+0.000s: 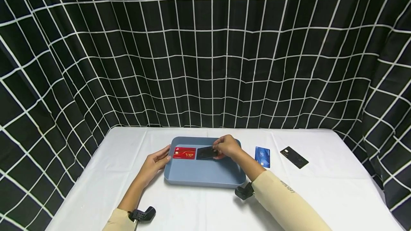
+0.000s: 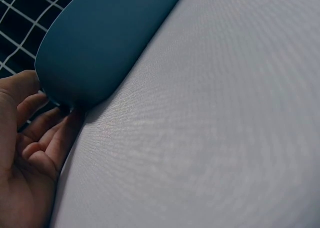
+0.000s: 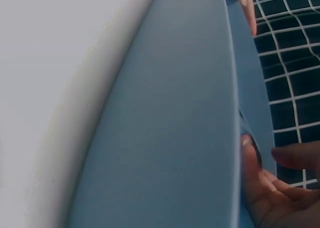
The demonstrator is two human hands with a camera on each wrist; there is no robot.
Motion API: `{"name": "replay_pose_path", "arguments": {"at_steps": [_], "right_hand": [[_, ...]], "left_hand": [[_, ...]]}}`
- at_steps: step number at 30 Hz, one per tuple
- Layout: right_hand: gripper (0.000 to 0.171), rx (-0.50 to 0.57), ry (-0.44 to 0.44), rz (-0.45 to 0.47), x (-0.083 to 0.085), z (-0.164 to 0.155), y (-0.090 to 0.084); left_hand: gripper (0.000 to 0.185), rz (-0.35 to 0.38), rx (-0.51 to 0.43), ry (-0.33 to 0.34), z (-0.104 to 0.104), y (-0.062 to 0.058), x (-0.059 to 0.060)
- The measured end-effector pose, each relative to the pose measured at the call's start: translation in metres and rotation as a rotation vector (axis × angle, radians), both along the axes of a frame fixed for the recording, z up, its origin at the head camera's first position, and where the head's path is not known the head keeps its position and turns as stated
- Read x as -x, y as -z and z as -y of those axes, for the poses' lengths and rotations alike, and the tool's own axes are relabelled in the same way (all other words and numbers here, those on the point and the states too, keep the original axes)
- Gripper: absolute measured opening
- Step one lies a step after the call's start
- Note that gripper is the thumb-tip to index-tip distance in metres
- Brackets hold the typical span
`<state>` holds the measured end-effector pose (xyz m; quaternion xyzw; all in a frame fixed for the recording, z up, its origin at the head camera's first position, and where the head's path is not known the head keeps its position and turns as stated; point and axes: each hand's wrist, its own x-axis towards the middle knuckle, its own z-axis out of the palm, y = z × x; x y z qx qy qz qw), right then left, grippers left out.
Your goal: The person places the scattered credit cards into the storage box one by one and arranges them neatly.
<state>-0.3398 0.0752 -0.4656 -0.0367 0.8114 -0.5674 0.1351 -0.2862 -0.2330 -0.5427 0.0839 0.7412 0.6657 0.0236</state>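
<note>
While the left hand (image 1: 155, 161) holds the blue tray (image 1: 199, 174) by its left side, the right hand (image 1: 228, 146) pinches a dark card (image 1: 204, 153) between thumb and fingers at the card's right end. Left thumb lies at the tray rim, other fingers bent against the outer wall; left wrist view shows them at a rounded corner, low, close to the white tablecloth (image 1: 186, 206). Dark card is inside the tray outline, upper half, just right of a red VIP card (image 1: 184, 153); cannot tell if the dark card's whole underside touches the tray floor. Red card lies flat, chip on its left, near the tray's left wall. Right wrist view: tray wall fills the middle and hides most of the card, only a dark sliver shows by the thumb. Outside the tray, to the right, two more cards on the cloth: a blue card (image 1: 263, 157) standing lengthwise to the person, lower corner by the right forearm, and a black card (image 1: 294, 157) further right, lying slanted, chip at its upper left end. Beige sleeves (image 1: 285, 199) on both arms, small black device (image 1: 142, 214) at each wrist. Black curtain (image 1: 205, 45) with white grid behind the table.
</note>
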Motion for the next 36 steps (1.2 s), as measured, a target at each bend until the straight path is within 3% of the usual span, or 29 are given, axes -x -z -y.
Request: {"name": "replay_pose_path", "arguments": {"at_steps": [16,36], "right_hand": [[0.022,0.018,0.032,0.019,-0.001,0.004,-0.001],[0.036,-0.070,0.034,0.023,-0.011,0.000,-0.015]], "left_hand": [[0.057,-0.005,-0.001,0.006,0.000,0.000,0.001],[0.057,-0.004,0.004,0.004,-0.001,0.000,0.000]]}}
